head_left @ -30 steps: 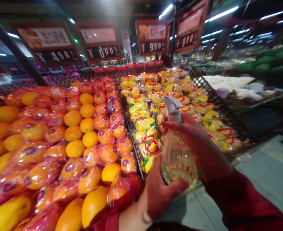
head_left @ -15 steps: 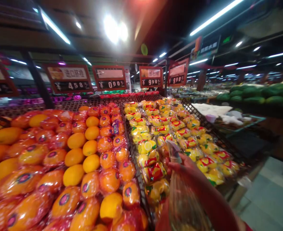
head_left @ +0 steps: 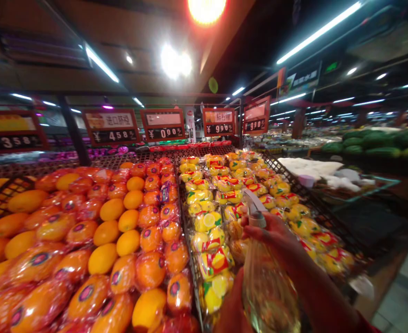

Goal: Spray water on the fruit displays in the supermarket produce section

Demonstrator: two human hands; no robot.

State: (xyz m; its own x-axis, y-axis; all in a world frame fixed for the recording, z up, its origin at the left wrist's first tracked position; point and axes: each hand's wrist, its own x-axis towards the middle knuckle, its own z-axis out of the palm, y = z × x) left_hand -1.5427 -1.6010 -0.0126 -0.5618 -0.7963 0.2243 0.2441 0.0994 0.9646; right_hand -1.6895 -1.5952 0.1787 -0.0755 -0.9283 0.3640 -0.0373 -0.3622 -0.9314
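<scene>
A clear spray bottle [head_left: 269, 286] with a pale spray head [head_left: 254, 202] stands in front of me at the lower right, over the lemons. My right hand [head_left: 276, 233] is closed around its neck, just below the head. Low in the view, my left hand [head_left: 232, 303] presses against the left side of the bottle's body; most of its fingers are hidden or blurred. Behind and beside the bottle, film-wrapped lemons [head_left: 209, 222] lie in rows. Some browner wrapped fruit [head_left: 238, 249] shows just left of the bottle.
Oranges [head_left: 103, 259], many of them film-wrapped, fill the left side of the sloping display. A dark divider [head_left: 186, 222] separates them from the lemons. Price signs [head_left: 218, 122] hang along the back. To the right are a white-covered stand [head_left: 303, 167] and watermelons [head_left: 380, 141].
My view has shifted slightly, so the signs sit lower in it. The bottle and both hands appear a little further right, and more of the bottle shows. My right hand keeps its hold.
</scene>
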